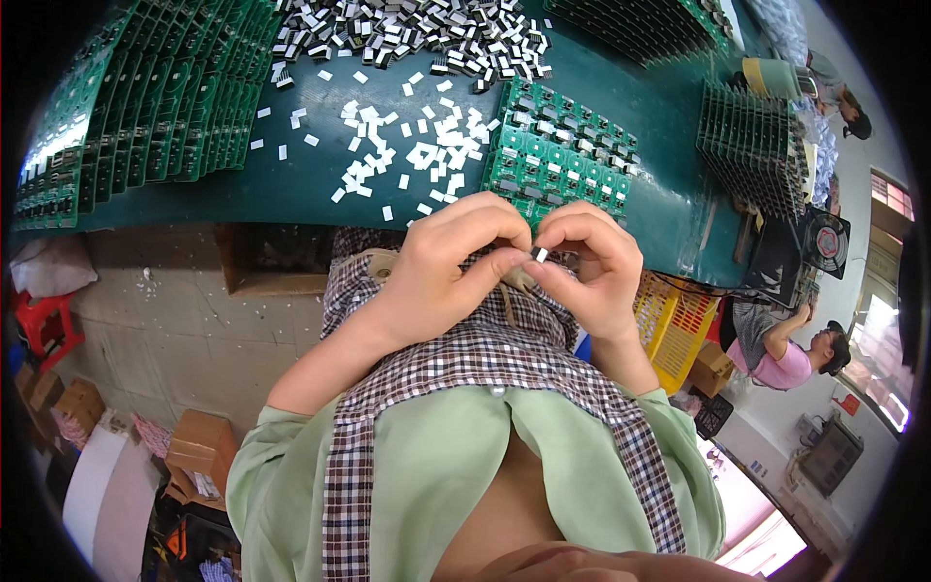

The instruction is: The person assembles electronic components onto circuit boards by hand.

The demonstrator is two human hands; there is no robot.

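Observation:
My left hand (456, 254) and my right hand (596, 267) meet at the table's front edge, fingertips curled together. Between them shows a small black component with a white face (541, 255). The right thumb and fingers pinch it; the left fingertips press against its other side, partly hiding it. Just beyond my fingers lies a green circuit board panel (558, 155) carrying rows of black and white parts. Loose white pieces (441, 150) are scattered on the table left of the panel, and behind them spreads a heap of black-and-white components (417, 34).
Upright green circuit boards (165, 97) line the table's left; more stacks stand at the far right (640, 24) and right side (752, 145). A yellow plastic basket (674, 330) is below the table edge. Another person (781, 354) sits to the right, near a black fan (826, 241).

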